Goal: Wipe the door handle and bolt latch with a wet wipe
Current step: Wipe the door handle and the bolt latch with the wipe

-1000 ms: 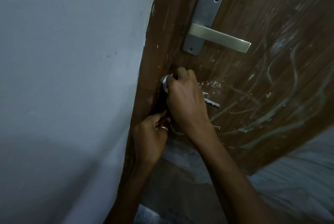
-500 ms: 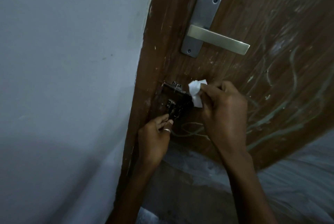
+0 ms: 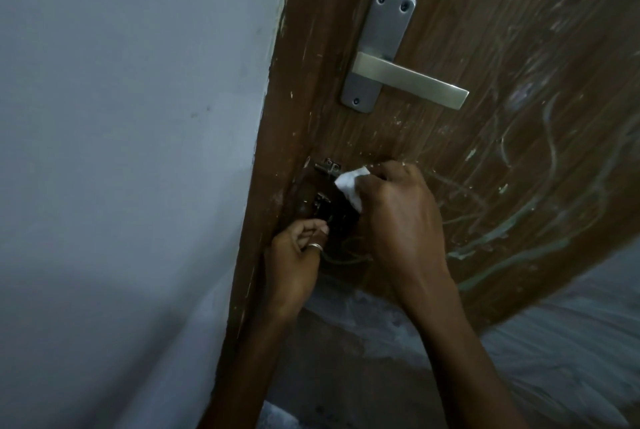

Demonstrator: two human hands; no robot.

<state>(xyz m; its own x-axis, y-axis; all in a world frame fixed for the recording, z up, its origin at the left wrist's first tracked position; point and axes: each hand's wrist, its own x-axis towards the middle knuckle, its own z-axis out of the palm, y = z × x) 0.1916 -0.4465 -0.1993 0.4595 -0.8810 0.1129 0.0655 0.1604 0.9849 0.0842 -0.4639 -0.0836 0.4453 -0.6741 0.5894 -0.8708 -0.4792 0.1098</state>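
Observation:
A silver lever door handle (image 3: 408, 82) on its plate sits high on the brown wooden door (image 3: 502, 30). Below it, at the door's left edge, is a dark metal bolt latch (image 3: 327, 186). My right hand (image 3: 398, 214) pinches a white wet wipe (image 3: 351, 184) and holds it against the right side of the latch. My left hand (image 3: 298, 252), with a ring on one finger, has its fingers curled just under the latch and grips its lower part; what exactly it holds is dark and unclear.
A pale grey wall (image 3: 131, 151) fills the left half of the view, meeting the door's edge. The door surface carries light scribbles and paint specks (image 3: 519, 220). A grey floor (image 3: 554, 342) shows below the door.
My right hand slid off the latch to its right, uncovering it, then moved back left a little with the wipe against the latch's right side. My left hand stayed under the latch.

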